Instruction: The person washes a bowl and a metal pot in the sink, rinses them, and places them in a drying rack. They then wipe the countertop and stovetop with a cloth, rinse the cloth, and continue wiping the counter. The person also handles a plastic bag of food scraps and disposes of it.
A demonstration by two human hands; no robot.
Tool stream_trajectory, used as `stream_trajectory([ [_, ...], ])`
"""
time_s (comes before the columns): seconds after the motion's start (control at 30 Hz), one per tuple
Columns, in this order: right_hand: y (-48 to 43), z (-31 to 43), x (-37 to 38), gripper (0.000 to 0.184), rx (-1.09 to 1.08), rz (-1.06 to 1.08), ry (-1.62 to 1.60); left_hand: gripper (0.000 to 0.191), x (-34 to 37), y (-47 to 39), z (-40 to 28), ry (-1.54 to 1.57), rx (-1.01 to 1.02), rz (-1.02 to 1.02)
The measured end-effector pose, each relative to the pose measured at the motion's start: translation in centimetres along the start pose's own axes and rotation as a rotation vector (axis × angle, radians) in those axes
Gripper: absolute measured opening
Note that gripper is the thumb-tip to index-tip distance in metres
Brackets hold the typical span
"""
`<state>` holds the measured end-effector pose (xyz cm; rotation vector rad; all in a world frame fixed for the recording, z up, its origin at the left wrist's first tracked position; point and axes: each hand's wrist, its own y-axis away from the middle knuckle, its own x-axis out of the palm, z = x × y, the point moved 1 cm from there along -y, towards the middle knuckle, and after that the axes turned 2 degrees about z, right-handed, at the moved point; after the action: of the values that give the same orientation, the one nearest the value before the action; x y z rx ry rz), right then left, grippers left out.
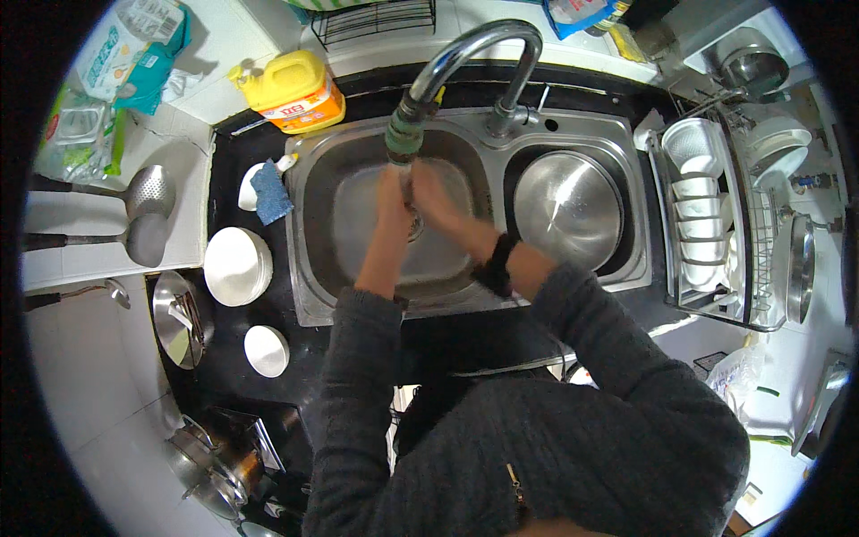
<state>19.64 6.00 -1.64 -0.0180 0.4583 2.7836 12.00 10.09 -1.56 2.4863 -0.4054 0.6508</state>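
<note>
My left hand (391,194) and my right hand (431,197) are close together under the green-ended spout (405,137) of a chrome faucet (470,50). Both are blurred, and their fingers are partly hidden behind the spout's end. Whether they hold anything cannot be made out; water seems to run between them. Below them lies the left basin (349,221) of a stainless steel double sink, its drain (416,228) partly covered by my hands. A black band (500,263) circles my right wrist.
A large steel bowl or lid (570,208) fills the right basin. Left of the sink are a blue sponge (270,192), stacked white bowls (236,266), a single white bowl (266,351) and a yellow detergent jug (292,90). A dish rack (735,201) with white dishes stands at right.
</note>
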Motion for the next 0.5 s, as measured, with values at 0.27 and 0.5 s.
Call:
stream_trajectory([
  [0.27,-0.2,-1.7,0.3,0.044,-0.289,0.126,-0.462,0.039,1.2,1.6,-0.1,0.078,-0.216,-0.122],
  [0.5,1.8,2.1,0.0,0.046,0.016,0.307,-0.587,0.040,-0.1,0.3,0.8,0.012,-0.217,0.010],
])
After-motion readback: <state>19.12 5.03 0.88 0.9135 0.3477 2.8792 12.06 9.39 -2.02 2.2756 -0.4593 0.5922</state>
